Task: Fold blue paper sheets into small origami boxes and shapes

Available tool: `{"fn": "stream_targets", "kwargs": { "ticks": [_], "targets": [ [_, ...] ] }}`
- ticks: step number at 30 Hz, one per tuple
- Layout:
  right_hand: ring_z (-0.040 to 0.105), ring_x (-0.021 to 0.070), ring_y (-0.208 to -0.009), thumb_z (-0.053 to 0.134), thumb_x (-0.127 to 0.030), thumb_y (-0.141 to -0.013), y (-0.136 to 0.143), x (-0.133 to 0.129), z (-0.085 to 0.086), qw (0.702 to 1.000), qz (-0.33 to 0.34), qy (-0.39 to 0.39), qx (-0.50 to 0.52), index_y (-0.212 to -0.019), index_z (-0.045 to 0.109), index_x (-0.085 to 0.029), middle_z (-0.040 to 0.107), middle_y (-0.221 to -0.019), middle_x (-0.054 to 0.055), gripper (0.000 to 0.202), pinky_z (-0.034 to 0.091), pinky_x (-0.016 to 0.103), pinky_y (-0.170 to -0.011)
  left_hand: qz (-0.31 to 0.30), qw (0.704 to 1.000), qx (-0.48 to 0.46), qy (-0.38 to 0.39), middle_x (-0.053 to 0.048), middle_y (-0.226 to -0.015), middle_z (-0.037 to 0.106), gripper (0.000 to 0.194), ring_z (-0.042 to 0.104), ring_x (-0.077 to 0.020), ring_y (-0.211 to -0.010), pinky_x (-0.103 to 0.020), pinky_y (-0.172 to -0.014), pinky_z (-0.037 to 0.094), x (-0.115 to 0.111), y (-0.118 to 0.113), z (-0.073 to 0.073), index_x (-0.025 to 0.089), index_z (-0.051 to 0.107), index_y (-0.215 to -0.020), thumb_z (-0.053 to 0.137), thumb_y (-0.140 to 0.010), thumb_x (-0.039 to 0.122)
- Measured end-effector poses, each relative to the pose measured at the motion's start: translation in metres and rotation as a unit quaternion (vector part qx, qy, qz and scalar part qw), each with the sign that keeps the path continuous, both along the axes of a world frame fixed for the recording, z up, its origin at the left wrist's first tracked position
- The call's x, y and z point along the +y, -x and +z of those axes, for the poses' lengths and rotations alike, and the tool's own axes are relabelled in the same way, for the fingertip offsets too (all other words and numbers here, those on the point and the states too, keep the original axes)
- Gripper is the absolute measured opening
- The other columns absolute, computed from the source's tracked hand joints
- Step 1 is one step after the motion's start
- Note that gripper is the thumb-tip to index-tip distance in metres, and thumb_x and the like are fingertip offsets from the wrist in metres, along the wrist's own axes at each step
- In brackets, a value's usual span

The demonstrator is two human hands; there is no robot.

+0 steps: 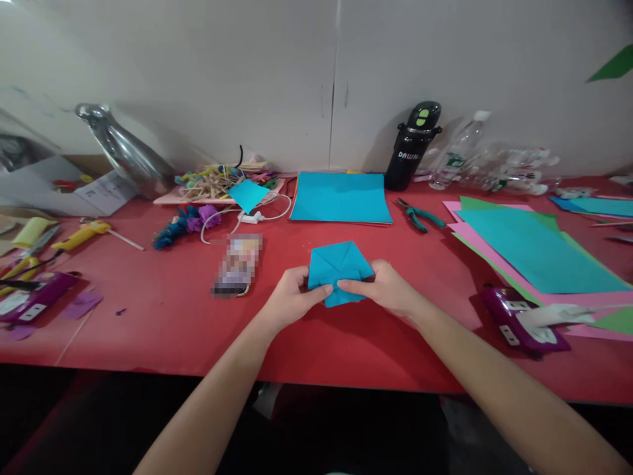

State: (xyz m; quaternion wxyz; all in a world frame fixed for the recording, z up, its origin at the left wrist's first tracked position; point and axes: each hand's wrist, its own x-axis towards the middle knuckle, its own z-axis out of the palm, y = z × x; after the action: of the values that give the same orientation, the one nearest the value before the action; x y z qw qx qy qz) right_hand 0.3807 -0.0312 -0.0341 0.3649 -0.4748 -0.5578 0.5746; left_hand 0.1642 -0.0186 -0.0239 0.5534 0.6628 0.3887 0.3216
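A folded sheet of blue paper with crease lines is held between both hands, just above the red tabletop near its middle. Gripping its left side is my left hand, the thumb lying on the front face and the fingers bent behind. My right hand pinches the right side the same way, and the two thumb tips nearly meet at the lower middle. The fingers behind the paper are mostly hidden. To the left of the paper lies a phone with a blurred screen.
Blue sheets lie behind the hands, with green-handled pliers to their right. A black bottle stands by the wall. Coloured paper and a purple power strip are at right. At left are a yellow glue gun and a metal jug.
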Motion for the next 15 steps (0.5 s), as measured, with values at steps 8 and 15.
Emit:
{"fn": "stream_targets", "kwargs": {
  "ticks": [8, 15],
  "targets": [
    [0.072, 0.0262, -0.091, 0.079, -0.048, -0.076, 0.0039, -0.0017, -0.0017, 1.000, 0.008, -0.005, 0.012, -0.097, 0.077, -0.020, 0.077, -0.097, 0.007, 0.036, 0.058, 0.041, -0.084, 0.034, 0.999, 0.002, -0.017, -0.002, -0.074, 0.066, 0.028, 0.058, -0.0147, -0.067, -0.024, -0.061, 0.048, -0.0003, -0.0012, -0.0037, 0.014, 0.068, -0.083, 0.073, -0.082, 0.042],
    [0.069, 0.0184, -0.066, 0.080, -0.047, -0.076, 0.0035, 0.0002, -0.0024, 1.000, 0.003, -0.014, 0.013, -0.075, 0.073, -0.017, 0.073, -0.072, 0.003, 0.030, 0.057, 0.031, -0.064, 0.037, 0.998, 0.009, -0.042, -0.001, -0.070, 0.063, 0.028, 0.056, -0.0131, -0.063, -0.023, -0.057, 0.045, 0.0009, -0.0004, -0.0036, 0.014, 0.066, -0.080, 0.072, -0.082, 0.042]
  ]
}}
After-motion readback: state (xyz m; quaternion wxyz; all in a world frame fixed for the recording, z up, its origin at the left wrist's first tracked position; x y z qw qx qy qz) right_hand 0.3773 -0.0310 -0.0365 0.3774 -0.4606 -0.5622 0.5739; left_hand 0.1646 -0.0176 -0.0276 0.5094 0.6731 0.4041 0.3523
